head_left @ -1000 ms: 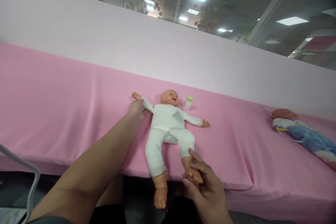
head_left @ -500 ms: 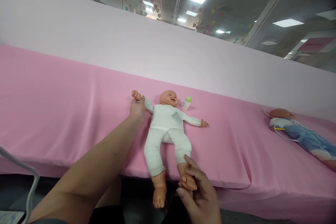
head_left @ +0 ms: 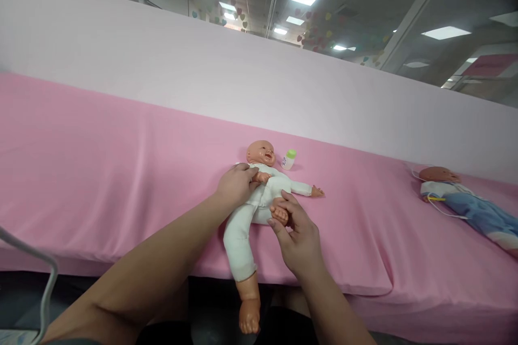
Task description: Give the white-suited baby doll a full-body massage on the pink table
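Note:
A baby doll with a white cloth body and hard plastic head, hands and feet lies on its back on the pink sheet. My left hand grips the doll's arm on the left side near its hand, bent across the chest. With fingers and thumb around the foot, my right hand holds the doll's other-side leg folded up over the belly. The doll's remaining leg hangs over the bed edge, and its far arm stretches out to the right. Beside its head stands a small bottle with a green cap.
Farther right lies a second doll in blue and white clothes, with a white cord about it. A white wall with glass above runs behind the bed. A grey curved tube rises at the lower left.
My left hand has brought the doll's arm from stretched out to across its chest. My right hand has raised the doll's leg from the bed edge up to the belly.

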`<state>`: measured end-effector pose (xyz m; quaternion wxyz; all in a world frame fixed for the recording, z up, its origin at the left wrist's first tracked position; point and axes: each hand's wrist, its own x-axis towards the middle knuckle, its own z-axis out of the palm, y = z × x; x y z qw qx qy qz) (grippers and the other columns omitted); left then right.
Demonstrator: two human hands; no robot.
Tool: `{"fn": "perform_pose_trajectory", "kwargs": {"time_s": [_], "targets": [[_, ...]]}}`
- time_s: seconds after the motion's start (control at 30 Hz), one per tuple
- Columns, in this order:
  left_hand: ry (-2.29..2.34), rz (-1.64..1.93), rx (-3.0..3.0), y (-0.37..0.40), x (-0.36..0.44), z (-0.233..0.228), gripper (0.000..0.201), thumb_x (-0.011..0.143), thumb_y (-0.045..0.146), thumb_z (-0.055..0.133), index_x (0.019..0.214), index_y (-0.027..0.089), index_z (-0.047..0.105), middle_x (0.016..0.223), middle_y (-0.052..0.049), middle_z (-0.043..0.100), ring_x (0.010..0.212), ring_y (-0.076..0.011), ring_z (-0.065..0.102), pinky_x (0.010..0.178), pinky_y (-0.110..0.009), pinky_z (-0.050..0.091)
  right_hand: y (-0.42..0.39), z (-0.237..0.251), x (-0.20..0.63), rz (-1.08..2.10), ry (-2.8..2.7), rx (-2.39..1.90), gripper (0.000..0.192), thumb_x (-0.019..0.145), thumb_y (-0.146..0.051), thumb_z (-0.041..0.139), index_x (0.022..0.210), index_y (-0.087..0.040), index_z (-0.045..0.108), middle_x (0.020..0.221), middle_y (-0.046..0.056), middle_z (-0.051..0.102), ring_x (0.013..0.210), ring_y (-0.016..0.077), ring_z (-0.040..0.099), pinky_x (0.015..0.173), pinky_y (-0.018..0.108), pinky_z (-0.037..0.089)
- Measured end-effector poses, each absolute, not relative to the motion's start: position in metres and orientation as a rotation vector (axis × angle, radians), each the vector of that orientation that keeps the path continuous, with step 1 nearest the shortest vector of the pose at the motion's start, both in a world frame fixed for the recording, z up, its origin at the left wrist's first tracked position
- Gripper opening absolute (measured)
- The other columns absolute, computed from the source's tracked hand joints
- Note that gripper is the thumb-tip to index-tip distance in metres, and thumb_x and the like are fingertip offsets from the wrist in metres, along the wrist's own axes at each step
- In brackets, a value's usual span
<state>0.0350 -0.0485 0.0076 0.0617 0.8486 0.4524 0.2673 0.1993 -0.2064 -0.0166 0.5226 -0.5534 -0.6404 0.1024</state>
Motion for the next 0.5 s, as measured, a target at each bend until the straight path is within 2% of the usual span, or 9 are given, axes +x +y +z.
{"fn": "perform_pose_trajectory", "kwargs": {"time_s": [0.23,0.33,0.4,0.5], "targets": [[1.335,0.995,2.295,-0.044,0.032,0.006,0.029,0.091,0.039,0.070,0.118,0.032,0.075,0.117,-0.008,0.073,0.104,-0.0288,0.069,0.087,-0.036,0.050,-0.202,-0.026,0.197,0.199,-1.538,-1.307,0.032,0.094,-0.038,0.071,0.122,-0.024,0.068,0.151,0.015,0.060,0.140,0.0333,0.059,0.103,0.049,0.061],[1.300,1.216,1.982,-0.036,0.025,0.005,0.024,0.085,0.045,0.076,0.106,0.032,0.078,0.096,-0.005,0.074,0.091,-0.0277,0.069,0.082,-0.034,0.049,-0.221,-0.029,0.200,0.194,-1.515,-1.259,0.033,0.093,-0.035,0.073,0.123,-0.024,0.068,0.151,0.016,0.060,0.138,0.0330,0.061,0.100,0.046,0.063],[1.301,1.326,1.748,-0.026,0.018,0.003,0.022,0.087,0.050,0.073,0.092,0.029,0.075,0.079,-0.003,0.070,0.081,-0.0250,0.066,0.077,-0.032,0.049,-0.240,-0.032,0.204,0.167,-1.536,-1.256,0.034,0.092,-0.033,0.075,0.125,-0.025,0.069,0.148,0.015,0.063,0.135,0.0330,0.064,0.100,0.046,0.064],[1.260,1.439,1.337,-0.005,0.006,-0.003,0.032,0.090,0.057,0.068,0.084,0.025,0.068,0.077,-0.002,0.069,0.077,-0.0218,0.066,0.071,-0.030,0.050,-0.270,-0.038,0.211,0.131,-1.619,-1.293,0.042,0.090,-0.034,0.078,0.130,-0.027,0.068,0.142,0.012,0.069,0.128,0.0328,0.069,0.100,0.045,0.064]]}}
